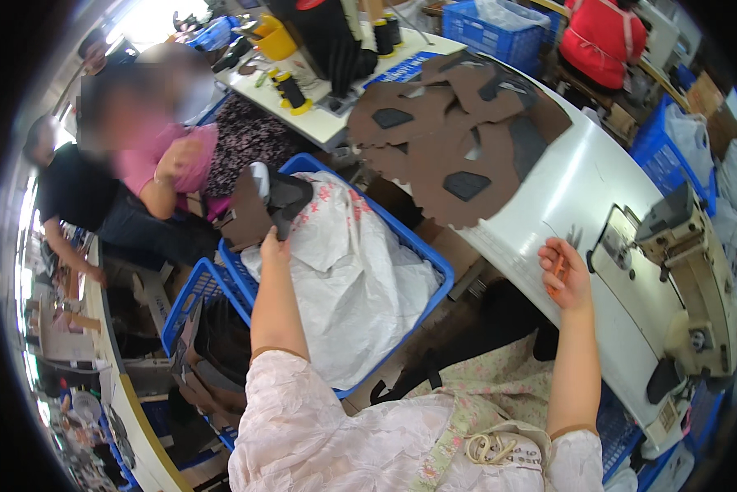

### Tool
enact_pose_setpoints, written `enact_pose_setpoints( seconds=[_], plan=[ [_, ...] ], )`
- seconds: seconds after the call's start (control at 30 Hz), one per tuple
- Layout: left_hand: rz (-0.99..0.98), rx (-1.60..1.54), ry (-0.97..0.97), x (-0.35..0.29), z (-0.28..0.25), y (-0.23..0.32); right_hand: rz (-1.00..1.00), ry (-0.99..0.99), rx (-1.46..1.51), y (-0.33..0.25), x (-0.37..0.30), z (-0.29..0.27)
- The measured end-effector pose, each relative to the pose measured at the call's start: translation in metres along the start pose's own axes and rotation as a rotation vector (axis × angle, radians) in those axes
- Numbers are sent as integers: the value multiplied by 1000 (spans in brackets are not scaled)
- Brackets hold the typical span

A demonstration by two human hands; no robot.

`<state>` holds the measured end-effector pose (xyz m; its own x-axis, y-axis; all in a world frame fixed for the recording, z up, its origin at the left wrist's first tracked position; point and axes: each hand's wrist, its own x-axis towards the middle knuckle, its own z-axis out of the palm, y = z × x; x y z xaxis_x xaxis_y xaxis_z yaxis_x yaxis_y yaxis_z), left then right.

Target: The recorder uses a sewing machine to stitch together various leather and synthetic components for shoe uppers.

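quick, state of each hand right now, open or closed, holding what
Left hand: closed, holding flat brown and black flexible pieces.
Right hand: closed around a small orange-handled tool.

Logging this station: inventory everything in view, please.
worktable: one, white, centre to right
cut pieces: several overlapping, brown with dark patches, on worktable
sewing machine: one close, beige, right
thread spools: at least four, black and yellow, top
container: one, yellow, top
baskets: several, blue, centre, left, upper right
sack: one, white with red marks, in centre basket
co-workers: at least three, pink, black, red tops, upper corners
held pieces: count unclear, brown and dark, centre left
hand tool: one, orange, centre right
shirt: one, pale, bottom
left hand: one, bare, on held pieces
right hand: one, bare, fingers around hand tool
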<state>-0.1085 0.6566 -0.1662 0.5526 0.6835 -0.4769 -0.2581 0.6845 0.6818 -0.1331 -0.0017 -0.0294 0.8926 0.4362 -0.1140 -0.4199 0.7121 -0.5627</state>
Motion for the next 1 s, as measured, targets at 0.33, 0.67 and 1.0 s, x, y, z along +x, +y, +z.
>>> enact_pose_setpoints(
  seconds=[0.33, 0.67, 1.0],
  plan=[
    [-177, 420, 79, -45, 13, 5, 11, -70, 7, -1, -1, 6],
    [45, 1764, -464, -188, 56, 13, 72, 59, -568, -18, -59, 32],
    [-283, 792, -699, -269, 147, -79, -64, -112, -128, -36, -100, -28]
  ],
)
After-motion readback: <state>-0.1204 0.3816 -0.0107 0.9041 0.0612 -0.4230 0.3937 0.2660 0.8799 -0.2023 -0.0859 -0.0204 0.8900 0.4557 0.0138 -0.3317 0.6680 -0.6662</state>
